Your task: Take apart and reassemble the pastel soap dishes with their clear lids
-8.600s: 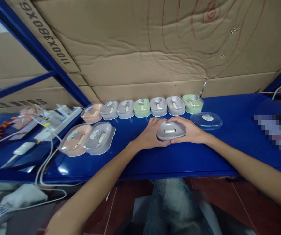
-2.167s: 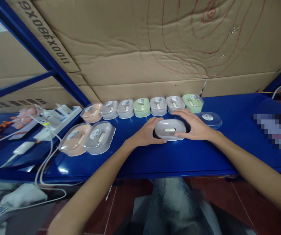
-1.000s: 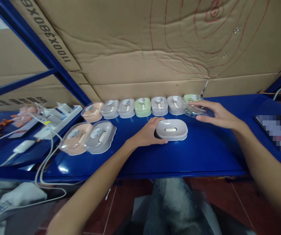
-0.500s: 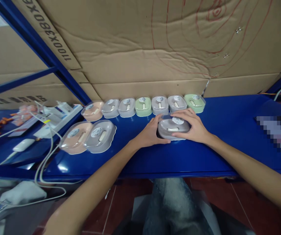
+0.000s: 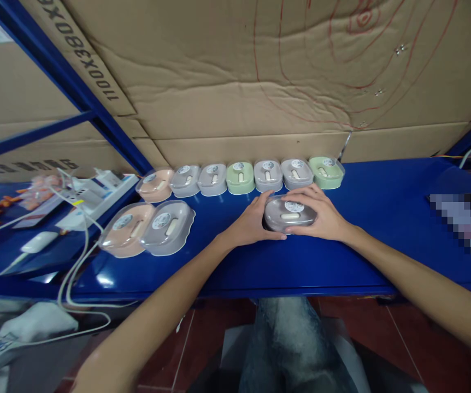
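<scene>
Head view, box: a grey soap box, oval, under a clear lid with a round white sticker; a pale slot shows through the lid.
Head view, axis: its long side runs left to right, lid facing up.
Head view, place: on the blue table, just in front of the row of boxes along the cardboard wall.
Left hand: fingers wrapped around the box's left end.
Right hand: fingers curled over the lid and right end, gripping it.
</scene>
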A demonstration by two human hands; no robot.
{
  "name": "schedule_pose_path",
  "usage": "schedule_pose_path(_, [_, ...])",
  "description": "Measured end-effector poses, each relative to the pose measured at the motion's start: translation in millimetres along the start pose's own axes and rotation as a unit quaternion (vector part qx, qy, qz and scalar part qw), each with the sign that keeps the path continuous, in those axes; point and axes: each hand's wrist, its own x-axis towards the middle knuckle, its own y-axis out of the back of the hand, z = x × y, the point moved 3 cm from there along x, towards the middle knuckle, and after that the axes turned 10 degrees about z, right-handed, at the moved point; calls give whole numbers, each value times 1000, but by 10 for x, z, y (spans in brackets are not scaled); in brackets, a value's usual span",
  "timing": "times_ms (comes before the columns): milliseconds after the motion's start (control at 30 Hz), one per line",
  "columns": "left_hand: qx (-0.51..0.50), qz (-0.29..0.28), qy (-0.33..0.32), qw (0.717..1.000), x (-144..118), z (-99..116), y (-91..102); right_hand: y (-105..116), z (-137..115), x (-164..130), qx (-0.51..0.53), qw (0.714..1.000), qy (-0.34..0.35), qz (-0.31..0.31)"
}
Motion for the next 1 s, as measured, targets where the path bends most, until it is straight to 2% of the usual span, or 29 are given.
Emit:
schedule_pose_path(533, [24, -13, -11, 1000, -15, 28, 3, -20, 12, -13, 0, 1000, -11, -11])
schedule_pose_path(800, [53, 1, -134, 990, -44, 171, 31, -29, 25, -16, -1, 1000, -9, -14])
schedule_pose_path(1000, [85, -12, -162, 983, -62, 201, 14, -39, 40, -29, -5, 1000, 8, -4])
